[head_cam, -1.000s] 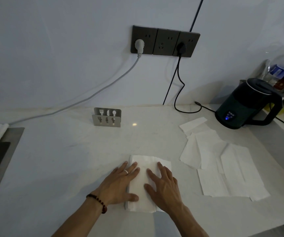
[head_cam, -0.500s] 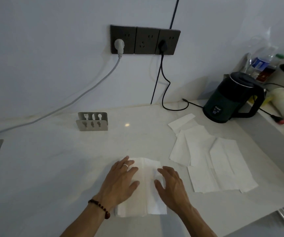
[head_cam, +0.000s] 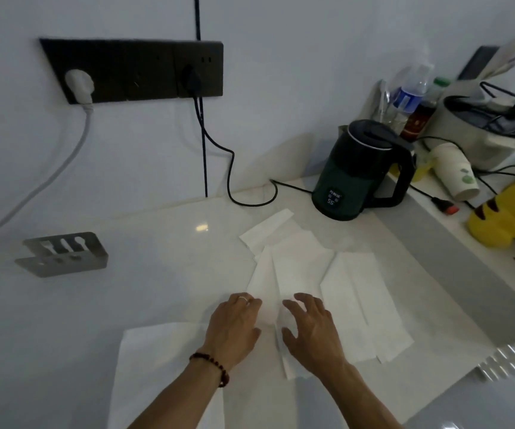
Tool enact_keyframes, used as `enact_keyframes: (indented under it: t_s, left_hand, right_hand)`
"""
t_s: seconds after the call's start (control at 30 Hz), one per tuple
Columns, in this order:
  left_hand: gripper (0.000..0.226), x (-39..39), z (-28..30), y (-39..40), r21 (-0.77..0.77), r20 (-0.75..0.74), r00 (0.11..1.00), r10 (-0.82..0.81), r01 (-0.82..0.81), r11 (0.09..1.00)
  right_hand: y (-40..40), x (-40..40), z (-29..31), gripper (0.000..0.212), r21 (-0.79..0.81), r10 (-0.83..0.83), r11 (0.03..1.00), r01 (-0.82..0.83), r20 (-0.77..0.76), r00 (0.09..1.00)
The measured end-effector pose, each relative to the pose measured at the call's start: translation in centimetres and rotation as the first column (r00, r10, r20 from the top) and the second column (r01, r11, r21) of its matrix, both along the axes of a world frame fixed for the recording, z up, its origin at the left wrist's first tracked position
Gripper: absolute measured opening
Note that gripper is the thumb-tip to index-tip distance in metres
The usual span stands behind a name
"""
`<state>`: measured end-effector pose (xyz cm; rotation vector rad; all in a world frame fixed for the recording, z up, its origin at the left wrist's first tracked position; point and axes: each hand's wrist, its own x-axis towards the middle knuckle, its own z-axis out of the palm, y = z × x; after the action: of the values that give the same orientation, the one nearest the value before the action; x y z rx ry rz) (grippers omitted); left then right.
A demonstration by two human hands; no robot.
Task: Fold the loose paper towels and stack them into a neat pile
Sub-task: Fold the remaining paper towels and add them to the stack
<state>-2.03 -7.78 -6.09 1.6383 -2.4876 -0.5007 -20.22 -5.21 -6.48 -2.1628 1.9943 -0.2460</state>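
Now both hands — left (head_cam: 234, 328), right (head_cam: 312, 331) — rest spread flat on loose paper towels (head_cam: 290, 274).

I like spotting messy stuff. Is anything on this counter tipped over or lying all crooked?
Yes. A paper cup lies on its side right of the kettle. The loose paper towels are scattered at crooked angles, overlapping, not yet stacked. Both hands, left hand and right hand, are over their near edge.
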Motion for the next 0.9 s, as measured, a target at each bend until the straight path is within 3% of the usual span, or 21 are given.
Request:
enact_keyframes:
  t_s: [0.13, 0.23, 0.3, 0.33, 0.43, 0.5, 0.6, 0.67, 0.73, 0.9]
  left_hand:
    - [0.016, -0.7, -0.9, -1.5, -0.048, 0.042, 0.998, 0.049, -0.047, 0.998]
    - [0.019, -0.7, -0.8, -1.9, -0.083, 0.082, 0.996, 0.04, -0.033, 0.996]
    - [0.007, -0.6, -0.6, -1.9, -0.069, 0.019, 0.998, 0.053, -0.052, 0.996]
    - [0.011, -0.6, -0.5, -1.9, -0.07, -0.037, 0.997, 0.069, -0.071, 0.995]
    - [0.016, -0.2, 0.6, -1.9, 0.092, -0.251, 0.95, 0.188, -0.169, 0.981]
    - [0.022, 0.1, 1.8, -1.7, 0.289, -0.433, 0.836, 0.336, -0.224, 0.931]
    - [0.037, 0.8, 3.5, -1.2, 0.486, -0.656, 0.573, 0.491, -0.177, 0.856]
    - [0.025, 0.8, 4.8, -0.8, 0.499, -0.678, 0.514, 0.526, -0.203, 0.842]
    - [0.028, 0.9, 6.0, -0.3, 0.497, -0.686, 0.438, 0.581, -0.301, 0.814]
    - [0.014, 2.3, 7.8, 1.2, 0.553, -0.715, 0.283, 0.639, -0.331, 0.765]
  right_hand:
    - [-1.7, 0.1, -0.3, 0.056, -0.062, 0.149, 0.986, -0.152, -0.04, 0.988]
    - [-2.7, 0.5, -0.6, 0.027, -0.107, 0.187, 0.976, -0.188, -0.025, 0.982]
    - [-3.2, 0.6, -0.7, 0.016, -0.135, 0.18, 0.975, -0.175, 0.026, 0.983]
    - [-3.4, 0.5, -0.7, 0.014, -0.147, 0.175, 0.975, -0.165, 0.058, 0.983]
    - [-3.9, 0.9, 0.0, 0.004, -0.208, 0.162, 0.973, -0.102, 0.296, 0.941]
    - [-4.3, 1.4, 1.8, 0.011, -0.193, 0.093, 0.981, -0.001, 0.47, 0.878]
    - [-4.8, 2.6, 5.2, 0.013, -0.081, -0.005, 0.995, 0.064, 0.578, 0.816]
    - [-4.9, 3.2, 6.8, 0.012, -0.022, -0.052, 0.996, 0.084, 0.629, 0.775]
    - [-4.8, 4.2, 8.1, 0.013, 0.029, -0.093, 0.994, 0.103, 0.705, 0.703]
    - [-3.2, 6.1, 10.1, 0.015, 0.219, -0.241, 0.971, 0.1, 0.88, 0.409]
